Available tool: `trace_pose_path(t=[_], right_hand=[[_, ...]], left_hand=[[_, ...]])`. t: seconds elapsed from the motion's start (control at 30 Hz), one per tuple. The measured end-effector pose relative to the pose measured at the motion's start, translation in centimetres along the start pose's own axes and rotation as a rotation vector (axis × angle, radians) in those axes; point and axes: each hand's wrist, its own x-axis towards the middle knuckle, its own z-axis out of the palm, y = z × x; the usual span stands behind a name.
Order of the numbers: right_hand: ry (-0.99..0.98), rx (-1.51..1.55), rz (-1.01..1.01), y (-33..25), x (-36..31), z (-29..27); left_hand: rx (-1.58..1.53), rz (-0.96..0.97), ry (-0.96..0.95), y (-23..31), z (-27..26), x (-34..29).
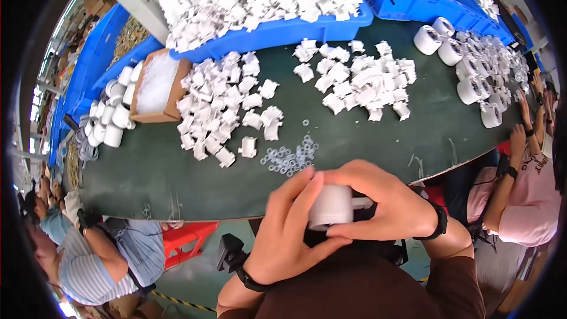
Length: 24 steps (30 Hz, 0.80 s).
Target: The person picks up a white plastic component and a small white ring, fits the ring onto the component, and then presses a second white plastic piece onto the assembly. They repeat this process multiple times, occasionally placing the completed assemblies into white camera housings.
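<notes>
Between my hands is a white cylindrical plastic housing [332, 204] with a small stem on its right side. My left hand [282, 224] wraps its left side, thumb low and fingers over the top. The fingers of my right hand [384, 201] curl round it from the right, with the thumb against its lower edge. My fingertips meet above the housing and cover part of it. Just beyond my hands lies a scatter of small translucent rings [292, 156] on the dark green table [207, 186].
White plastic brackets lie in a left pile [209, 106] and a right pile [366, 82]. Behind stands a blue bin [277, 34] heaped with more. A cardboard box [155, 117] and white cylinders [112, 136] stand left; more housings [469, 90] stand right. People sit at both sides.
</notes>
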Motion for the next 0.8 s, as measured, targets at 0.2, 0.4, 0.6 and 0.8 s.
trace_pose_path(t=[0.2, 0.4, 0.6, 0.8], right_hand=[[0.011, 0.633, 0.250, 0.6, 1.1, 2.5], [0.047, 0.585, 0.253, -0.2, 1.7, 3.6], [0.118, 0.716, 0.177, -0.3, 2.4, 5.3], [0.145, 0.542, 0.064, -0.1, 2.0, 6.2]], left_hand=[[-0.056, -0.052, -0.196, -1.4, -1.1, -1.8], [0.005, -0.205, 0.156, -2.4, -0.8, -3.6], [-0.007, -0.236, 0.185, -2.1, -0.7, -3.3], [0.019, -0.191, 0.244, -2.7, 0.3, -2.9]])
